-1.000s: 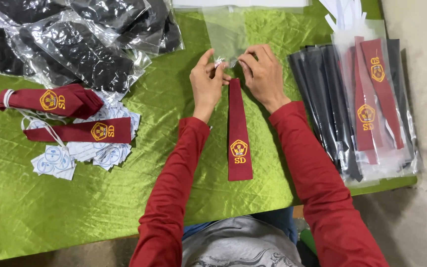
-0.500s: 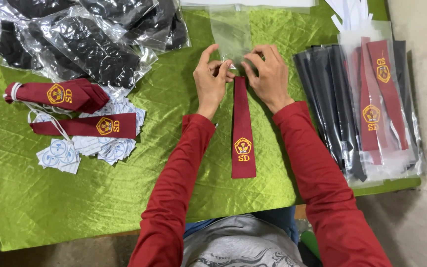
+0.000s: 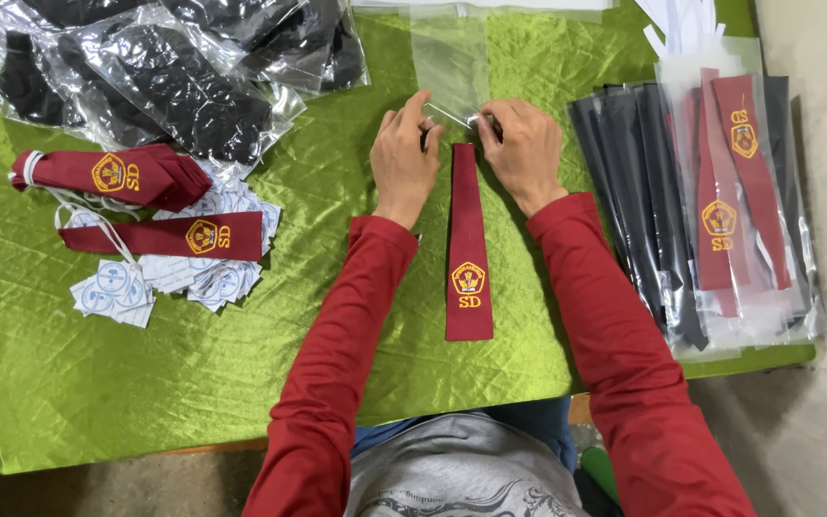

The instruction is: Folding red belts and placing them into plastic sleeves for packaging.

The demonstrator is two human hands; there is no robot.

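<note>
A maroon necktie [image 3: 468, 244] with a yellow emblem lies lengthwise on the green cloth in front of me. Its narrow top end sits at the mouth of a clear plastic sleeve [image 3: 450, 59] that stretches away from me. My left hand [image 3: 404, 158] pinches the sleeve's open edge on the left of the tie's top. My right hand [image 3: 521, 148] grips the same edge and the tie's top on the right.
Two more maroon ties [image 3: 112, 175] lie at the left on a heap of white paper tags [image 3: 179, 278]. Clear bags of black items [image 3: 160, 77] fill the far left. Sleeved black and maroon ties [image 3: 720, 191] are stacked at the right. The green tablecloth [image 3: 145, 383] covers the table.
The view has shifted slightly. My hands stay at the tie's top end, with the fingers working the sleeve's mouth around it.
</note>
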